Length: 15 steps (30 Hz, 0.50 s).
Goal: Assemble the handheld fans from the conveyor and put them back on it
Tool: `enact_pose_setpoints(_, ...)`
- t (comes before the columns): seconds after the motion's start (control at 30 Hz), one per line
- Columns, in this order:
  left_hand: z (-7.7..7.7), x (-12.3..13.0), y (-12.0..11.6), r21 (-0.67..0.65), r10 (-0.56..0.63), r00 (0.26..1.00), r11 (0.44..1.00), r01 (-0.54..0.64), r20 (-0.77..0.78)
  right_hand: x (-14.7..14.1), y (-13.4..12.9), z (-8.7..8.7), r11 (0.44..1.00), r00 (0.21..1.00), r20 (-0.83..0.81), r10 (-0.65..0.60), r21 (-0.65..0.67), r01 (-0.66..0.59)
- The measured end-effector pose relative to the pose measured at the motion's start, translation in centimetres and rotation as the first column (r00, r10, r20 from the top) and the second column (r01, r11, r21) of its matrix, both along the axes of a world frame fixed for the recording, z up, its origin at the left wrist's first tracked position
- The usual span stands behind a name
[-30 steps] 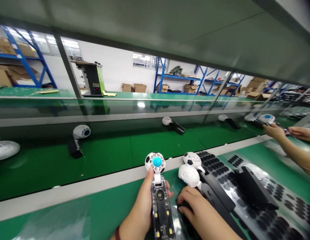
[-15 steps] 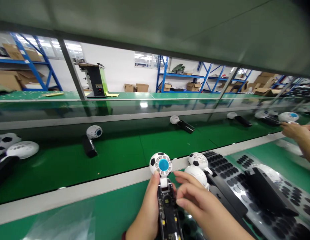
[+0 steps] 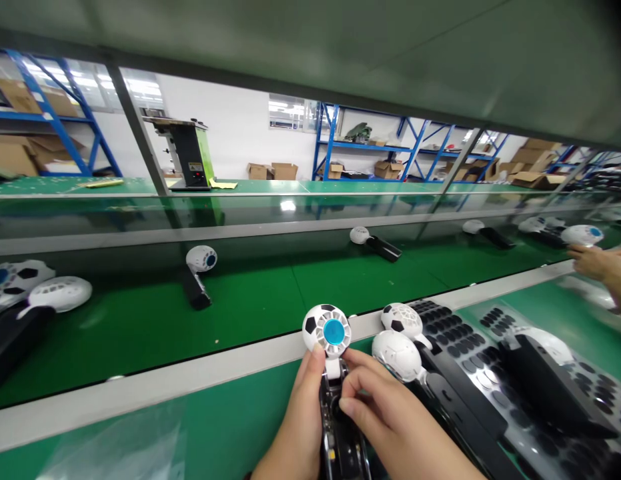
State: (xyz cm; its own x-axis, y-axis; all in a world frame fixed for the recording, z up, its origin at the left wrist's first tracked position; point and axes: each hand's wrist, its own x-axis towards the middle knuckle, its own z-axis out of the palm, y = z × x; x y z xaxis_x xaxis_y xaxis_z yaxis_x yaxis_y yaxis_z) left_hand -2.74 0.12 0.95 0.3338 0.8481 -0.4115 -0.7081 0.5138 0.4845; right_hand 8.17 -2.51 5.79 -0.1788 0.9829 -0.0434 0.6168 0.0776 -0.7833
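My left hand [image 3: 301,415] is wrapped round the left side of a device with a white-and-black football-patterned head [image 3: 327,331] with a blue centre, its thumb just below the head. The device's dark lower body [image 3: 344,448] shows its inside parts, with a small yellow piece. My right hand [image 3: 383,410] is closed, thumb and forefinger pinched over the upper part of that body; whatever is between the fingertips is too small to make out. Two more white heads [image 3: 397,355] on black handles lie just right of my right hand.
Sheets of black round pads [image 3: 495,390] lie at the right, with a black handle [image 3: 553,380] on them. Similar devices lie on the green belt [image 3: 250,287] beyond a pale rail [image 3: 190,375]. Another person's hand [image 3: 597,263] is at the far right. A shelf hangs overhead.
My right hand has moved left and closer in, from beside the device onto its open body. The devices on the belt have shifted slightly right in view.
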Motion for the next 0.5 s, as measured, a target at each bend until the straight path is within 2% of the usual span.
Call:
enact_pose_setpoints(0.23, 0.0, -0.1, 0.3, 0.059, 0.037, 0.999, 0.998, -0.039, 0.022, -0.1, 0.1, 0.2, 1.0, 1.0, -0.006, 0.012, 0.014, -0.012)
enact_pose_setpoints(0.37, 0.0, -0.1, 0.3, 0.072, 0.046, 0.998, 0.996, -0.048, 0.041, -0.1, -0.1, -0.4, 1.0, 0.999, 0.032, -0.002, 0.016, 0.001)
enact_pose_setpoints(0.5, 0.2, -0.2, 0.2, 0.079, 0.043, 0.997, 0.996, -0.048, 0.069, -0.6, -0.5, -1.7, 0.987, 0.996, 0.015, -0.084, 0.136, 0.081)
